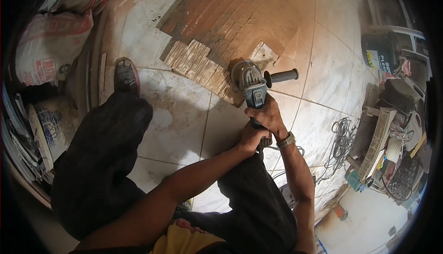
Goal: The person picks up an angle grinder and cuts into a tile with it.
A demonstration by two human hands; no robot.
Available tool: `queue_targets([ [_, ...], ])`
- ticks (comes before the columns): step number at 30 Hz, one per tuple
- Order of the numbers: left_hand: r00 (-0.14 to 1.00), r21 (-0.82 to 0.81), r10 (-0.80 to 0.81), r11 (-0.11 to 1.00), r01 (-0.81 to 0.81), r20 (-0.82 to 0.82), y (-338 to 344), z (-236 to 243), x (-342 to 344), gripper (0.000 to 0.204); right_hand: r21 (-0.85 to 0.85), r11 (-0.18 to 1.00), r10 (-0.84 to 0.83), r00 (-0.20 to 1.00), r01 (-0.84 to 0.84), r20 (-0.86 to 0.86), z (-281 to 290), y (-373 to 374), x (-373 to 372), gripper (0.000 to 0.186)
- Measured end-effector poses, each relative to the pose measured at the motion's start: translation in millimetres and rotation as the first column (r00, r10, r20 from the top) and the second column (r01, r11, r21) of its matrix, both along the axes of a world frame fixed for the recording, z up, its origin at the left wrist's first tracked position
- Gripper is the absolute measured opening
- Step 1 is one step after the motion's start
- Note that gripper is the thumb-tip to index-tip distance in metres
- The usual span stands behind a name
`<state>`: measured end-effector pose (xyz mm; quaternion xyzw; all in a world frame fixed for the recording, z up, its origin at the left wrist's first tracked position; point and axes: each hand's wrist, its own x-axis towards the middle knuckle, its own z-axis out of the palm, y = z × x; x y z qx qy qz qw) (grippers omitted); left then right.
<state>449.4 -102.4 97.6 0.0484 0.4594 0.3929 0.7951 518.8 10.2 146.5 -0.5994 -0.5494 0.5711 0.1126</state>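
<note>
An angle grinder (255, 92) with a dusty guard is held low over the floor by both my hands. My right hand (271, 115), with a watch (287, 139) at the wrist, wraps round its body just behind the switch. Closed round the rear end near the cord is my left hand (253, 138). The side handle (282, 76) sticks out to the right, untouched. The grinder's head lies at the near right edge of a bared brown patch (230, 16), beside a strip of ridged, pale material (198, 67). The disc under the guard is hidden.
Pale floor tiles (177, 129) surround the patch, dusted orange. A black cable (342, 136) lies coiled at right, near a black bucket (381, 51) and a wooden bench (379, 136). Filled sacks (53, 46) stand at left, near my shoe (125, 76). Dust hazes the far side.
</note>
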Motion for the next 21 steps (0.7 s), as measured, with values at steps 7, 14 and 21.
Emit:
queue_targets([
  [7,0.999,-0.011,0.027,1.000,-0.027,0.022,19,11,-9,0.025,0.020,0.999,-0.048,0.997,0.049,-0.055,-9,10,-2,0.045],
  [14,0.998,-0.111,0.036,0.993,-0.031,0.047,40,16,-11,0.017,0.007,0.998,-0.064,0.998,0.064,-0.002,-12,27,3,0.047],
  [21,0.999,-0.069,0.000,0.998,-0.002,-0.042,68,18,-16,0.014,0.042,0.996,-0.076,0.997,0.076,0.007,-5,48,2,0.037],
])
